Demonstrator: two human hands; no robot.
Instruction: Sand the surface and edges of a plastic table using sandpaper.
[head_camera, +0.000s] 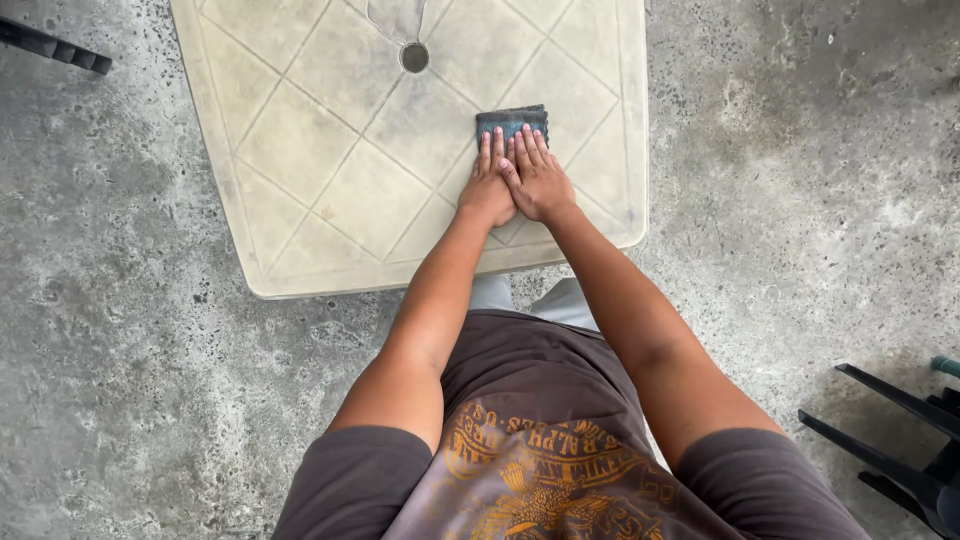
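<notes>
Both hands, left hand (488, 180) and right hand (538, 175), press flat, fingers together, on a soft, light dark-blue folded cloth (512, 120); likely pliable, best held down by its middle on the cream plastic counter (330, 180)

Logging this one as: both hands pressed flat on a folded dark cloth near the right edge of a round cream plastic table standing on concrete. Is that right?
Not quite: the table is square-cornered with a diamond pattern, not round. The head view shows it. The rest holds: the left hand and right hand press flat, overlapping, on the folded dark cloth near the table's right edge, on a concrete floor.
</notes>
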